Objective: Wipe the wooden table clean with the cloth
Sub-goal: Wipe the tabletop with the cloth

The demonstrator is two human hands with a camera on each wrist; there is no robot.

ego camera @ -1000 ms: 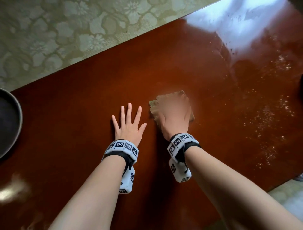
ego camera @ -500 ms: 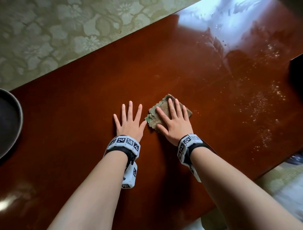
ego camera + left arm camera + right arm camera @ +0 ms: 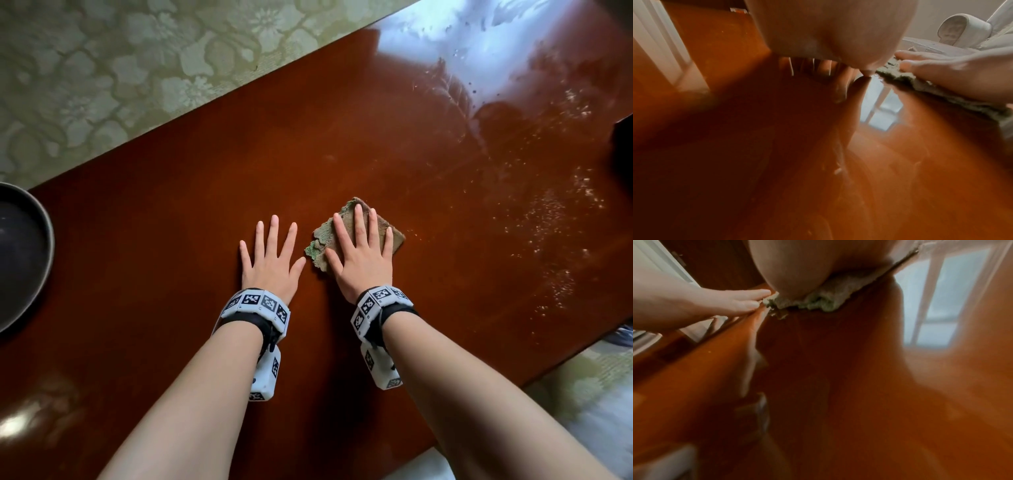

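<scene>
Brown and green terry, the cloth (image 3: 356,236) lies folded on the red-brown wooden counter (image 3: 171,240), pinned flat under our right hand (image 3: 363,257), whose fingers are straight and spread across it rather than curled round it. A second ago this same hand was a blur higher up, at about twelve o'clock from our left thumb; half a second ago it had come down toward us and stopped sharp, and now it sits in nearly the same place, so we judge a stroke has just ended and the cloth is resting between passes. Our left hand (image 3: 270,260) has not shifted at all: it lies flat on the bare wood with fingers apart, its thumb tip just beside the frayed green edge of the cloth, holding nothing. The wrist views agree, each showing the other hand lying flat at the rim of the cloth (image 3: 818,295). The wood round our hands looks even and free of specks, while pale crumbs (image 3: 548,212) are scattered well apart from the cloth toward three o'clock, with smeared streaks up near one o'clock. We take it the near patch is done and the next stroke should carry the cloth out rightward. A dark bowl (image 3: 24,253) sits at nine o'clock, well clear.
</scene>
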